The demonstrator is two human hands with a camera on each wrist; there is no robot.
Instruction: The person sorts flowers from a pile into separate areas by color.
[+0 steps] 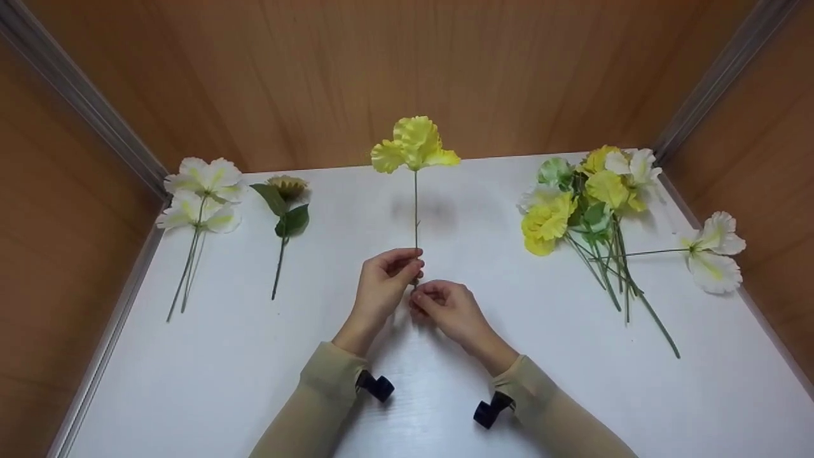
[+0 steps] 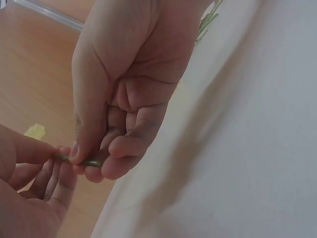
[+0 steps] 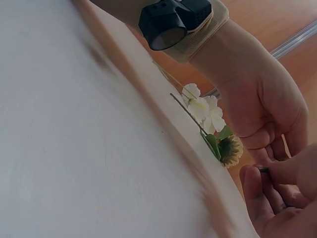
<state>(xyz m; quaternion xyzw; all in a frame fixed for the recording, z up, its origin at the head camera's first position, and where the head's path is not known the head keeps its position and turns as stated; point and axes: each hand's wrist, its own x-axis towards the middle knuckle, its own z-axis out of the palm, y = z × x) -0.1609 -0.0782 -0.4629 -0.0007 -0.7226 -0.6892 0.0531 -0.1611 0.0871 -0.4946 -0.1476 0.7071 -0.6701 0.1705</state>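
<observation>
A yellow artificial flower (image 1: 416,143) stands upright in the middle of the head view, its thin green stem (image 1: 416,203) running down into both hands. My left hand (image 1: 381,280) pinches the lower stem between thumb and fingers. Just below it, my right hand (image 1: 448,308) pinches the stem near its bottom end. In the left wrist view the stem's tip (image 2: 93,162) pokes out of the right hand's fingertips. The right wrist view shows only a short bit of stem (image 3: 263,169) between the fingers; the blossom is out of that view.
Two white flowers (image 1: 202,191) lie at the left, beside a sunflower (image 1: 289,187) with green leaves. At the right is a pile of yellow, green and white flowers (image 1: 591,197), with a white flower (image 1: 715,254) lying crosswise. Wooden walls (image 1: 509,76) enclose the white table (image 1: 191,394).
</observation>
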